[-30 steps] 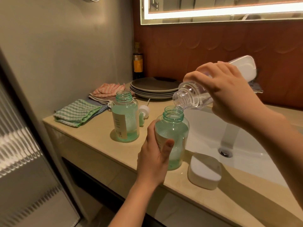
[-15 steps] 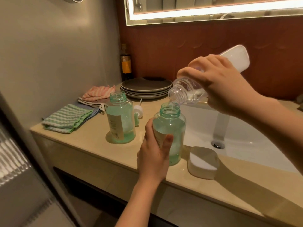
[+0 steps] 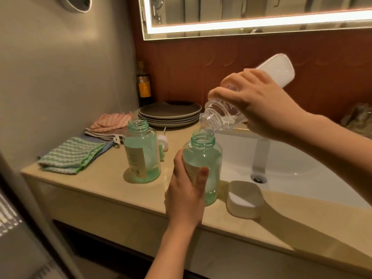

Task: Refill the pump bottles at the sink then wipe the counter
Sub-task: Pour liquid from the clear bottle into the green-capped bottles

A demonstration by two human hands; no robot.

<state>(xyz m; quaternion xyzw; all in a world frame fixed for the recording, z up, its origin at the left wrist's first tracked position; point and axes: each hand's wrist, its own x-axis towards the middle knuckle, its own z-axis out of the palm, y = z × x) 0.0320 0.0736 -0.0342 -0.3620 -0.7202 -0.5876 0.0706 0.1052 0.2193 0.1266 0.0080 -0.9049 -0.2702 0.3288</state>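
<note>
Beige stone tabletop (image 3: 96,190) beside a white basin (image 3: 281,158): the left hand (image 3: 186,195) clasps a translucent green plastic pump bottle (image 3: 203,164), uncapped, at the tabletop's front edge. The right hand (image 3: 259,101) grips a clear refill bottle (image 3: 221,115) tipped mouth-to-mouth over it. Refilling appears underway; next, level the refill bottle before overflow. A second green bottle (image 3: 142,156) stands open nearby.
</note>
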